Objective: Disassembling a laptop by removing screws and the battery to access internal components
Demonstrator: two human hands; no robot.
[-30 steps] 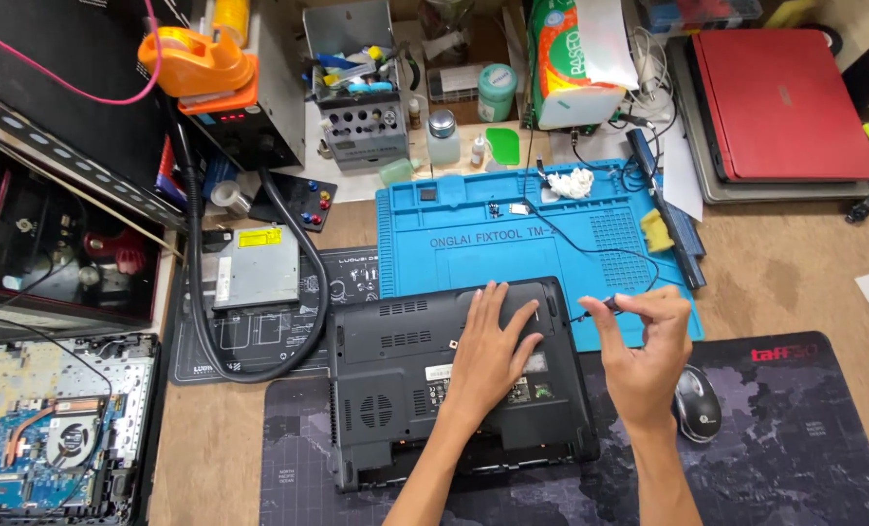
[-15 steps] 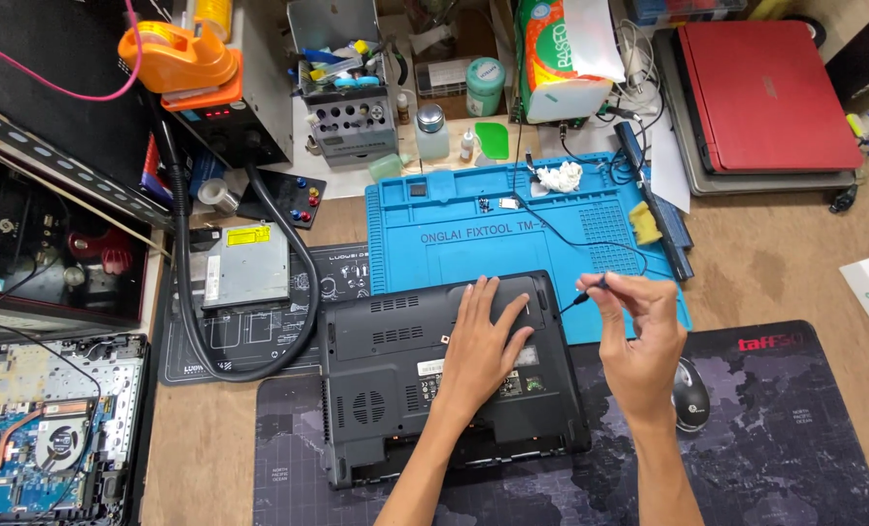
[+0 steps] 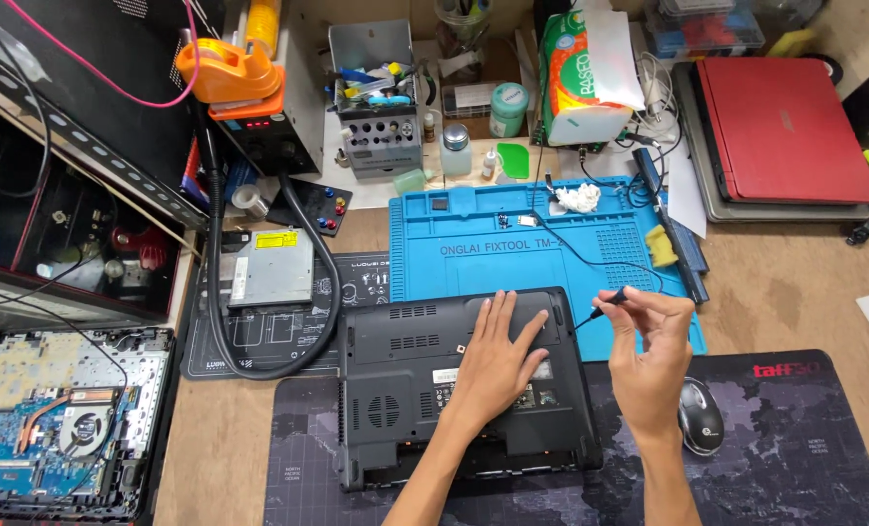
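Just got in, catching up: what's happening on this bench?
A person has a black laptop lying bottom-up on a dark desk mat. The left hand lies flat on its underside. The right hand pinches a small black screwdriver just off the laptop's right edge, over the blue repair mat. A mouse sits beside that hand.

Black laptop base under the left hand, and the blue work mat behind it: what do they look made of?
The black upturned laptop base looks like matte moulded plastic: dull sheen, vent slots formed into the shell. The blue work mat looks like soft silicone or rubber, judging by its moulded compartments and ribbed patch, though that is less certain. The left hand lies flat on the base.
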